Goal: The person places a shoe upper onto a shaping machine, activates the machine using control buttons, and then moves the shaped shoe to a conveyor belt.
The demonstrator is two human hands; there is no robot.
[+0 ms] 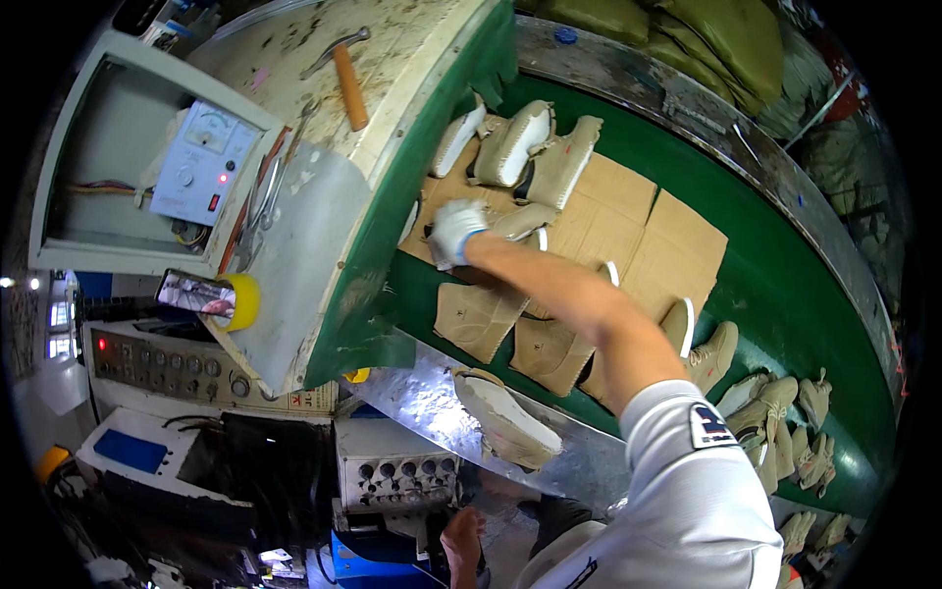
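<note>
My right hand [455,233], in a white glove, reaches far forward over a green conveyor belt [785,285] and grips the end of a tan boot [520,221] lying on cardboard sheets [677,245]. Just beyond it three more tan boots with white soles [525,147] lie side by side. Flat tan boot uppers [481,316] rest under my forearm. My left hand is out of the picture.
Another boot [505,417] lies sole-up on a metal sheet near me. Several boots [785,412] crowd the belt at right. On the worn bench to the left are a hammer [348,83], scissors [260,211], a yellow tape roll [240,301] and a meter box [201,162].
</note>
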